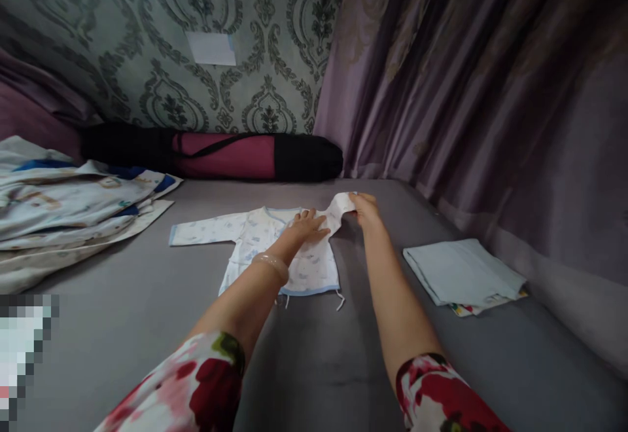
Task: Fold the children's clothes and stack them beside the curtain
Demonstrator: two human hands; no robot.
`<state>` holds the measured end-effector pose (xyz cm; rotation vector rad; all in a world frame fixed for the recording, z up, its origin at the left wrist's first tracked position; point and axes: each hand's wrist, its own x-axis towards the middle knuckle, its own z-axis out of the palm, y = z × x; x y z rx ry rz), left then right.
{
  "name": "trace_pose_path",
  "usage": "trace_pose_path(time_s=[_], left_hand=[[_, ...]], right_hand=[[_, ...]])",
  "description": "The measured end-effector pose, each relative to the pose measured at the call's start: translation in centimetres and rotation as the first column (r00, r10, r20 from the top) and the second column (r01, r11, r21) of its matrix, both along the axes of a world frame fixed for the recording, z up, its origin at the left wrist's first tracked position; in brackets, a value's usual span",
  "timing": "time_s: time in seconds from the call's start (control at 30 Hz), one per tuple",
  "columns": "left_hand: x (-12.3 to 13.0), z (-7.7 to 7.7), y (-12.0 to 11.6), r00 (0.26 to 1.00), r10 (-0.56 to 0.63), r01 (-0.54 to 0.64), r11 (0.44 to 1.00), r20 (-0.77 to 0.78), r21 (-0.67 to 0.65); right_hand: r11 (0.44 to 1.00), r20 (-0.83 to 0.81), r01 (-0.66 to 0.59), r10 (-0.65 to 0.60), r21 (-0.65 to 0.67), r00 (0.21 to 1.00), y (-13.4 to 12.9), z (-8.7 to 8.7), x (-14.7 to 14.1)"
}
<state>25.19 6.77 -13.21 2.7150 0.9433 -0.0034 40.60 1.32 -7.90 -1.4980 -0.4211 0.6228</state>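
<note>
A small white baby shirt (310,265) with pale blue trim and a light print lies spread on the grey sheet. Its left-hand sleeve stretches out flat, and thin ties hang from the hem. My left hand (308,226) presses on the shirt near the shoulder, fingers spread, a bangle on the wrist. My right hand (366,208) pinches the end of the other sleeve, which is lifted and bent off the sheet. Part of the shirt's lower left is hidden behind my left forearm.
A folded pale cloth (464,271) lies at the right. Rumpled printed cloths (73,203) are piled at the left. A long black and maroon bag (226,156) rests along the patterned wall, and purple curtains (441,78) hang on the right.
</note>
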Motion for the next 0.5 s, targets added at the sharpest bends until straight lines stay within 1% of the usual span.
trace_pose_path(time_s=[0.1,0.17,0.23,0.3,0.37,0.43,0.5], left_hand=[[-1.1,1.3,-0.5,0.996,0.080,-0.078,0.996,0.046,-0.038],[-2.7,1.8,-1.0,0.983,0.159,-0.156,0.987,0.091,-0.044],[-5.0,2.0,-1.3,0.961,0.240,-0.236,0.971,0.138,-0.046],[-7.5,1.7,-1.6,0.931,0.319,-0.314,0.948,0.175,-0.055],[-9.7,1.0,-1.8,0.905,0.376,-0.370,0.927,0.202,-0.064],[-11.3,0.0,-2.0,0.887,0.397,-0.392,0.918,0.237,-0.070],[-12.1,-0.9,-2.1,0.875,0.396,-0.393,0.917,0.278,-0.068]], right_hand=[[0.999,0.047,-0.039,0.040,-0.020,0.998,1.0,0.4,-1.7],[0.998,0.080,-0.056,0.059,-0.037,0.995,1.6,0.4,-2.6],[0.996,0.112,-0.069,0.075,-0.057,0.991,2.3,0.2,-3.5],[0.994,0.146,-0.078,0.089,-0.078,0.985,2.9,-0.2,-4.4],[0.992,0.181,-0.083,0.100,-0.098,0.978,3.6,-0.7,-5.3],[0.989,0.210,-0.086,0.109,-0.116,0.971,4.3,-1.2,-6.4],[0.982,0.302,-0.073,0.124,-0.176,0.945,4.8,-1.8,-7.7]])
